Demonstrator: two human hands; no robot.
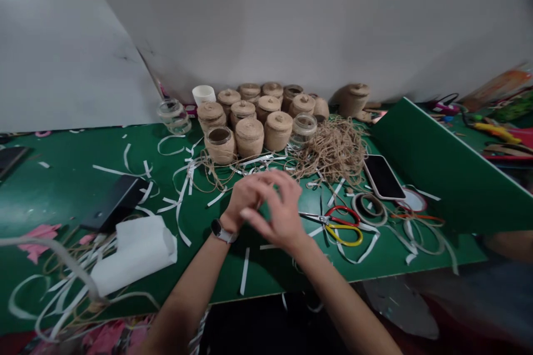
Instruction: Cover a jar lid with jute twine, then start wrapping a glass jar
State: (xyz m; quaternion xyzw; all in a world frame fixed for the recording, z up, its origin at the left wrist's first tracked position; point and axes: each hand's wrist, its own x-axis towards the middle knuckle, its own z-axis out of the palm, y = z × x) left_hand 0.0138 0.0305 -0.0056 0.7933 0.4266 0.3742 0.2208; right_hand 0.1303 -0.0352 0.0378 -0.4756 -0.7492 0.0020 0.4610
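Observation:
My left hand [246,199], with a watch [222,231] on its wrist, is raised over the green table. Partly in front of it is my right hand [277,211], its thumb and fingers apart and nothing seen in them. The fingers of my left hand are largely hidden behind the right. Beyond both hands stand several twine-wrapped jars [249,137], most with lids, beside a bare glass jar [303,128]. A tangled heap of brown twine [337,150] lies right of the jars. Scissors [333,223] with red and yellow handles lie just right of my right hand.
A phone [383,177], tape rolls [369,209] and a green upright panel [449,172] are at the right. White roll material [133,255], a dark box [114,203] and paper strips lie left. A white wall [266,28] rises behind.

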